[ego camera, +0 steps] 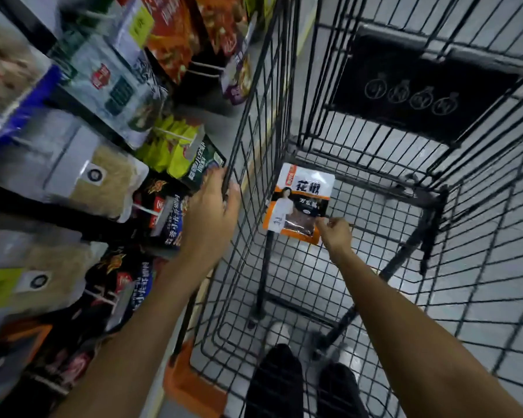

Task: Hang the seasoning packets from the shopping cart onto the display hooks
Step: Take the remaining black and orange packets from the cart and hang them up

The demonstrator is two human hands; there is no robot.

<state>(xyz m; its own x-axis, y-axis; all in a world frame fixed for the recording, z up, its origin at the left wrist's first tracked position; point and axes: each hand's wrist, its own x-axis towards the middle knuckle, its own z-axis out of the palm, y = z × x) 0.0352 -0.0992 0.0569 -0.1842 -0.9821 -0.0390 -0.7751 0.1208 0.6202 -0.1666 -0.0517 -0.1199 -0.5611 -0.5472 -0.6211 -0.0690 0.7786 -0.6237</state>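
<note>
One white and orange seasoning packet (299, 203) with black characters lies inside the black wire shopping cart (375, 188), near its left wall. My right hand (335, 233) reaches down into the cart and pinches the packet's lower right corner. My left hand (215, 212) curls over the top rail of the cart's left wall. On the left, the display hooks (147, 210) carry hanging packets in black, green and clear wrappers.
The display rack (73, 164) fills the left side, close beside the cart. A black fold-down seat panel (420, 86) sits at the cart's far end. Grey floor tiles show through the wire mesh. My legs and shoes (284, 372) stand below the cart.
</note>
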